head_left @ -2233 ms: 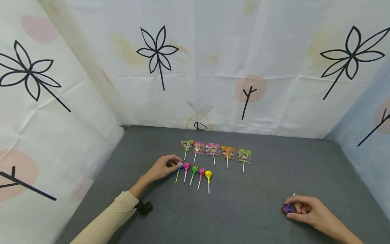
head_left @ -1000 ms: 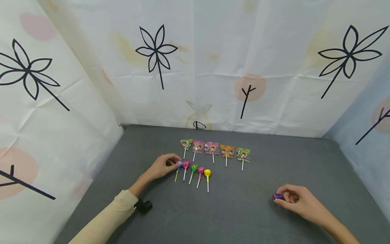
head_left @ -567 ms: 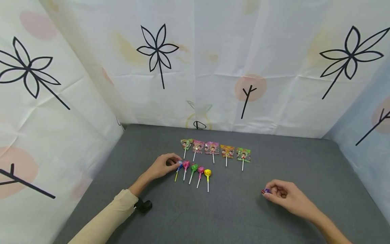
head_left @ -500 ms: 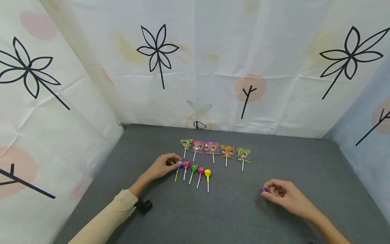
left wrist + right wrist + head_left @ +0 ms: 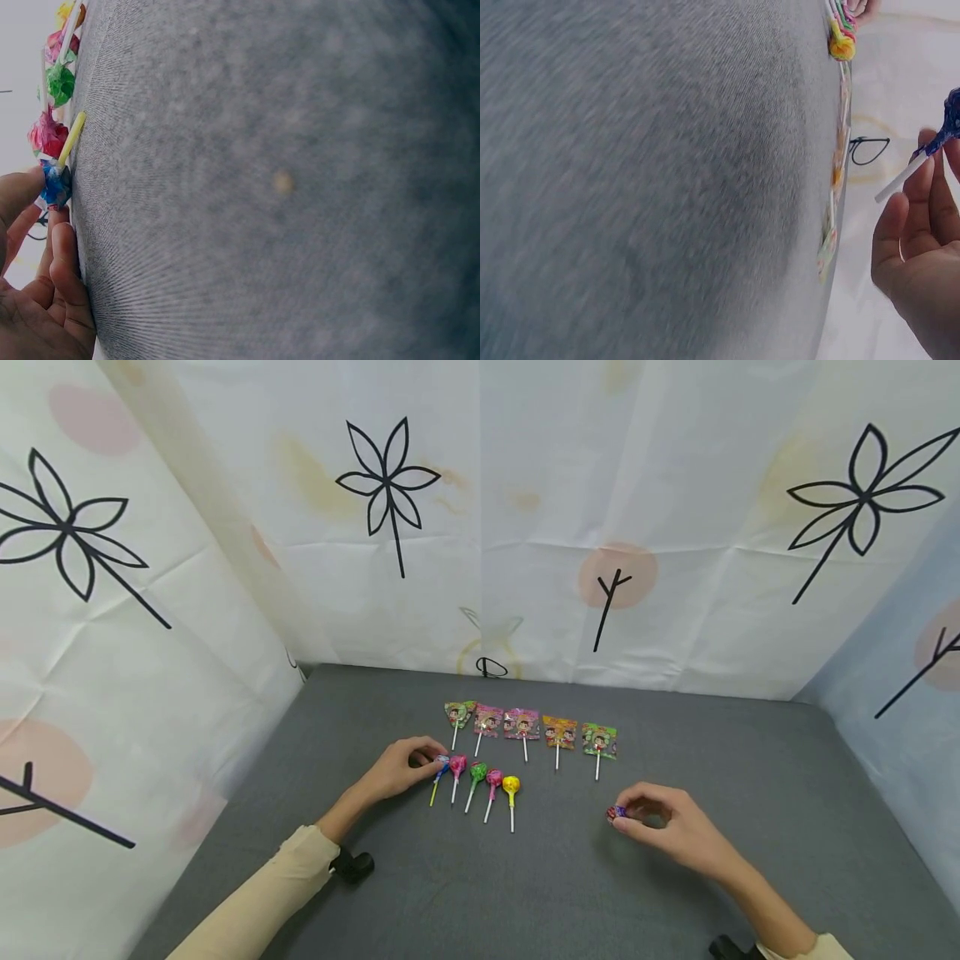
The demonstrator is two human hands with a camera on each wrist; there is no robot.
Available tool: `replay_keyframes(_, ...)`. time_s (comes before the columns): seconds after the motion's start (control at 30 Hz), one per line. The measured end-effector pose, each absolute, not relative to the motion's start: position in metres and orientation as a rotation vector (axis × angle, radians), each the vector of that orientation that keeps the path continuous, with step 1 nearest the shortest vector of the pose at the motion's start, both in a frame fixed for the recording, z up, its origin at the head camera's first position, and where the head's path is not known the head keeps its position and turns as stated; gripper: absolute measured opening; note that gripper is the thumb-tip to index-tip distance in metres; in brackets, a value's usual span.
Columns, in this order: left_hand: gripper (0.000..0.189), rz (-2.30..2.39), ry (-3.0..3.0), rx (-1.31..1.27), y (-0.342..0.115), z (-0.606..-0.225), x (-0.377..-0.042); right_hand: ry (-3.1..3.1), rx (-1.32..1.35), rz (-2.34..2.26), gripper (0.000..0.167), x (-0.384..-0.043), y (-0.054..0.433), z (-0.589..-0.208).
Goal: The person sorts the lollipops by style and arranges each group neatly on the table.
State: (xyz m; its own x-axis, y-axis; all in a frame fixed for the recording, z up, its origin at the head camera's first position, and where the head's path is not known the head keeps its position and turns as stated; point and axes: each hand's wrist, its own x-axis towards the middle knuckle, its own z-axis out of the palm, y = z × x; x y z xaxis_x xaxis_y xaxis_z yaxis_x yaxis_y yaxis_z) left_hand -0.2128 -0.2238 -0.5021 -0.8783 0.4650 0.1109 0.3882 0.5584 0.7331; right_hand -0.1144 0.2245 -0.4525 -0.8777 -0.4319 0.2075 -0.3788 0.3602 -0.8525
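My left hand [image 5: 399, 770] stays at the left end of the front row, thumb and fingers pinching the head of a blue lollipop [image 5: 442, 768] with a yellow stick. Beside that one lie a pink lollipop [image 5: 457, 765], a green lollipop [image 5: 477, 772], another pink lollipop [image 5: 494, 779] and a yellow lollipop [image 5: 512, 786]. Off to the right, my right hand [image 5: 678, 827] pinches a purple lollipop [image 5: 615, 813] above the table. In the right wrist view its white stick [image 5: 900, 178] points back toward the palm; the wrapped head [image 5: 952, 120] is partly cut off at the frame edge.
Behind the front row lies a second row of flat-bagged lollipops, from a green one [image 5: 459, 714] at left to another green one [image 5: 600, 741] at right. The grey table [image 5: 525, 893] meets a patterned white cloth [image 5: 540, 610] at the back and sides.
My right hand has carried the purple lollipop leftward and farther from me, toward the front row; its cuff now shows. The left hand and the lollipops in both rows have stayed put.
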Motion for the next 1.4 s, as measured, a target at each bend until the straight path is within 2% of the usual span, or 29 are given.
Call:
replay_keyframes(0.4,0.018,1.229,2.677,0.724,-0.224,-0.502,-0.213,2.437,-0.752,-1.635,0.007,-0.123,0.201,-0.456)
replay_keyframes(0.63,0.018,1.227,2.673,0.719,-0.225,-0.503,-0.213,2.357,-0.77,-1.726,0.019,-0.127,0.19,-0.46)
replay_keyframes(1.0,0.019,1.237,2.667,0.711,-0.224,-0.503,-0.213,2.317,-0.817,-1.76,0.019,-0.132,0.176,-0.465)
replay_keyframes(1.4,0.019,1.209,2.697,0.698,-0.223,-0.505,-0.215,2.243,-0.713,-1.708,0.02,-0.138,0.164,-0.471)
